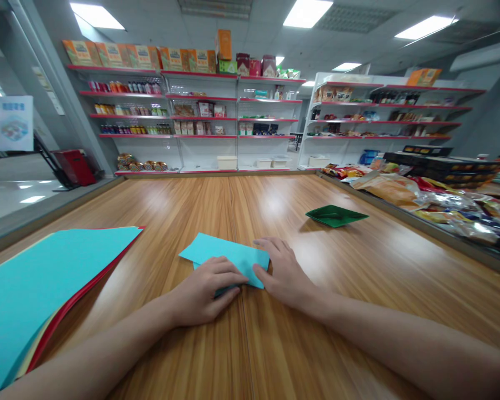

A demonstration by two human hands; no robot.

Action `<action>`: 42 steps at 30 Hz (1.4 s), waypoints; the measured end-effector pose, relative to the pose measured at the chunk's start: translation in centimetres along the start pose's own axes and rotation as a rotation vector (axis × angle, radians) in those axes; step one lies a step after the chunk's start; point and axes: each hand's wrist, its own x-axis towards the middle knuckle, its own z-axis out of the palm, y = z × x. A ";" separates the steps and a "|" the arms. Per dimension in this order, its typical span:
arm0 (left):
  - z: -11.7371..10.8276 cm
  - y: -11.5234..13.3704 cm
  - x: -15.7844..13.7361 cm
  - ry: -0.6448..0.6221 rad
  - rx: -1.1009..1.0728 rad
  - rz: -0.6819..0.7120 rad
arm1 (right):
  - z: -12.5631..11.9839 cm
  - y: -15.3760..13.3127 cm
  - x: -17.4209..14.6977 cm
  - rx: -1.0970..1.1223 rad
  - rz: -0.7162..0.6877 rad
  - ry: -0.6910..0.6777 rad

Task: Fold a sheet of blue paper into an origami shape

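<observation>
A folded sheet of light-blue paper lies on the wooden table in front of me. My left hand rests over its near edge, fingers bent and thumb below, pinching the paper there. At the paper's right end, my right hand touches it with the thumb and fingertips spread apart. The paper's lower left part is partly covered by my left hand. Farther back on the right sits a dark green folded paper shape, apart from both hands.
A stack of coloured sheets, blue on top with red and cream beneath, lies at the left of the table. Packaged snacks and black boxes fill the right side. Stocked shelves stand behind.
</observation>
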 end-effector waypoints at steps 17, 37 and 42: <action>1.6 -0.9 -0.5 0.158 0.363 -0.402 | 0.4 0.8 0.2 0.431 0.078 -0.072; 0.1 -1.0 0.1 0.435 -0.354 -0.397 | -0.9 -1.0 -0.4 0.323 -0.467 -0.020; 0.6 -1.3 -0.2 0.480 -0.397 -0.373 | -1.6 -1.5 -0.5 0.222 -0.489 -0.011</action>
